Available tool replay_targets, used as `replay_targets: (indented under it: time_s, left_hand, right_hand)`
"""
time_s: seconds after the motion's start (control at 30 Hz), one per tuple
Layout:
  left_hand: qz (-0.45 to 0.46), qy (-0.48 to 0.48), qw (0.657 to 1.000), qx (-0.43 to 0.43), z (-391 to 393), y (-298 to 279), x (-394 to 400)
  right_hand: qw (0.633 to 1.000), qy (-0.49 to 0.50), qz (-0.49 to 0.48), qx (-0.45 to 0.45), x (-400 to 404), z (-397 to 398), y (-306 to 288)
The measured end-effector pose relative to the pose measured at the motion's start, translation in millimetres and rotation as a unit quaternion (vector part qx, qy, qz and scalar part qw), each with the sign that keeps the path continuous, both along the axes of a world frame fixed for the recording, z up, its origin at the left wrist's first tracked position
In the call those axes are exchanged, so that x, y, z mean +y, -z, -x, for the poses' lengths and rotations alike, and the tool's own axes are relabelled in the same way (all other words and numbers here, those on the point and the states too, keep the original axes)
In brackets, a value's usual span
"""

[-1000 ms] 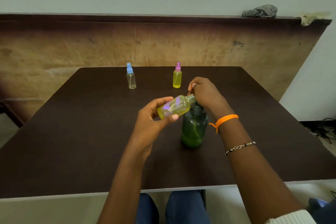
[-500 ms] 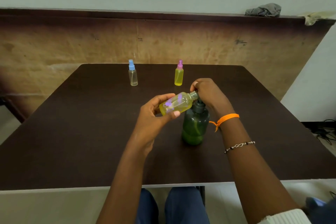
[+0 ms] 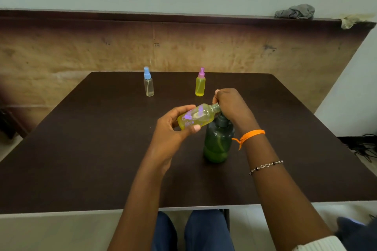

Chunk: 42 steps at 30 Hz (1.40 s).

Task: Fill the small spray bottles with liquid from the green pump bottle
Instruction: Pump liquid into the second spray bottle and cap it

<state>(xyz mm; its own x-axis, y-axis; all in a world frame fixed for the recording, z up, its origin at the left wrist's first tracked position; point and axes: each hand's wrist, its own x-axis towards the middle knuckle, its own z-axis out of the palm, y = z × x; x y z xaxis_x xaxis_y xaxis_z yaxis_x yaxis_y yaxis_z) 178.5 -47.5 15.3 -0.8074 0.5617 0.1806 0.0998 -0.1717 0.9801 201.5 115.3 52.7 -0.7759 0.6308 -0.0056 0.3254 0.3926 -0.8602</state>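
The dark green pump bottle (image 3: 218,142) stands upright near the middle of the table. My right hand (image 3: 232,104) sits on top of it, fingers curled round the pump head, which is mostly hidden. My left hand (image 3: 171,132) grips a small uncapped bottle of yellow liquid (image 3: 196,116) with purple print, tilted on its side, its neck up against the pump spout. Further back stand a clear spray bottle with a blue cap (image 3: 148,82) and a yellow-filled spray bottle with a pink cap (image 3: 200,83), both upright and capped.
The dark brown table (image 3: 91,149) ends at a wooden panel wall behind. A grey cloth (image 3: 294,12) lies on the ledge at top right. Cables (image 3: 365,146) trail on the floor to the right. My knees show below the near edge.
The view has shifted slightly. Both hands and the two bottles keep nearly the same pose, with the small bottle still held at the pump spout.
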Motion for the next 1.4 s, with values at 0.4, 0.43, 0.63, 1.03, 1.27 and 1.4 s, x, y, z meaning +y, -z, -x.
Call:
replay_targets:
  time_s: [0.4, 0.43, 0.63, 1.03, 1.27, 1.4]
  left_hand:
    - [-0.001, 0.002, 1.000, 0.001, 1.0, -0.8, 0.0]
    - [0.000, 0.002, 1.000, -0.001, 0.8, 0.1, 0.5]
    - [0.002, 0.004, 1.000, -0.005, 1.1, 1.2, 0.3]
    - [0.008, 0.003, 1.000, -0.008, 1.8, 2.8, 1.4]
    - [0.005, 0.002, 1.000, -0.005, 1.7, -0.8, -0.4]
    - [0.001, 0.001, 1.000, -0.009, 1.7, 0.2, 1.2]
  right_hand:
    - [1.000, -0.016, -0.001, 0.008, 2.7, 2.0, -4.0]
    - [1.000, -0.018, 0.015, 0.013, 3.9, 2.4, -0.8]
    - [0.999, -0.035, 0.007, 0.000, 6.9, 3.0, 0.1]
    - [0.999, -0.027, -0.022, -0.005, 13.9, 6.3, 5.5]
    - [0.994, -0.022, -0.091, -0.047, 10.5, 7.6, -8.8]
    - [0.998, -0.023, -0.056, -0.009, 11.8, 8.5, -1.1]
